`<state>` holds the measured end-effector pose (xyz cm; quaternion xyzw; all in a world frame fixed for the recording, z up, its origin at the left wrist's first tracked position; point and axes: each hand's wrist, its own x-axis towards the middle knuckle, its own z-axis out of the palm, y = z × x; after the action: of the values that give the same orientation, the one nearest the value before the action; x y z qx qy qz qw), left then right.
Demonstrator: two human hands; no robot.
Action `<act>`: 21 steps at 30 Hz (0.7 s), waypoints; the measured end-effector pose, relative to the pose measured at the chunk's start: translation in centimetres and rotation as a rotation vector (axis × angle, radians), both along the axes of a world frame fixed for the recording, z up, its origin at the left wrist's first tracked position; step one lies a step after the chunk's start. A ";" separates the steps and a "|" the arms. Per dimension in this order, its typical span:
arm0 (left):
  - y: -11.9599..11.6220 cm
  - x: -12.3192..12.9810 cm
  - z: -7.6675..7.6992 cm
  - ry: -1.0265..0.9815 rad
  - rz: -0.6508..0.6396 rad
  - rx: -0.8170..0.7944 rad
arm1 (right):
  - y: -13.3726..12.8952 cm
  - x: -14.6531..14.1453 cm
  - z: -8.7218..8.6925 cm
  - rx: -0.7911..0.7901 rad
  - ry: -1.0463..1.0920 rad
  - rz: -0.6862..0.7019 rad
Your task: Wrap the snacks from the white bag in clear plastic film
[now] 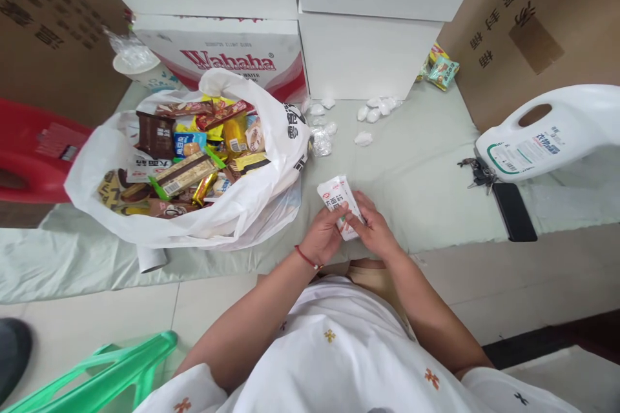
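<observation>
A long table [426, 193] has a pale green cloth on it, with small creases. A person sits close to its front edge. The left hand [323, 232] and the right hand [378, 232] meet there and hold a white snack packet [334, 192] between them. The fingers of both hands are curled in around it, with the thumbs on top. The packet is tilted, near the front of the table, right of the big bag as we look.

That bag [264, 200] is white plastic and wide open, full of bright snacks [188, 142]. A short white tube [152, 259] lies by its front side. Behind it stand a paper cup [140, 69] and a red and white box [227, 55]. Little white lumps [382, 108] lie in small groups in the middle. Plain white boxes [363, 55] make a wall at the back.

On the right, a big white bottle [527, 135] lies on its side, with keys [478, 174] and a black phone [514, 211] close by. Brown boxes [537, 87] stand at both ends. Below is a pale tiled floor [217, 303], and a green stool [111, 361] is at the lower left.
</observation>
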<state>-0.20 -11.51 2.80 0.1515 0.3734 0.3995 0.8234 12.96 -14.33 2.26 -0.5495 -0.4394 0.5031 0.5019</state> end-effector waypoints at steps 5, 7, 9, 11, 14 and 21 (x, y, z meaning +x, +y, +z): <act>1.7 -0.7 -1.3 -0.016 0.216 -0.129 | -1.0 1.2 -0.7 0.011 0.101 -0.311; 2.3 -0.6 -1.5 -0.037 0.302 -0.137 | -2.1 1.3 -1.1 -0.009 0.044 -0.509; 2.3 -0.3 -1.5 -0.055 0.330 -0.108 | -3.1 0.7 -1.1 -0.093 0.024 -0.468; 1.8 0.4 -1.1 -0.056 0.265 -0.062 | -3.6 -0.3 -0.8 -0.129 0.045 -0.285; 0.6 1.3 -0.3 -0.027 0.126 0.022 | -3.2 -1.7 0.2 -0.034 0.102 -0.219; 0.2 1.2 0.1 0.189 -0.070 0.151 | -2.0 -0.6 -0.1 -0.136 0.193 -0.046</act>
<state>1.04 -11.33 2.90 0.2630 0.4129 0.3815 0.7841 12.34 -16.34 2.15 -0.5411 -0.3411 0.5706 0.5150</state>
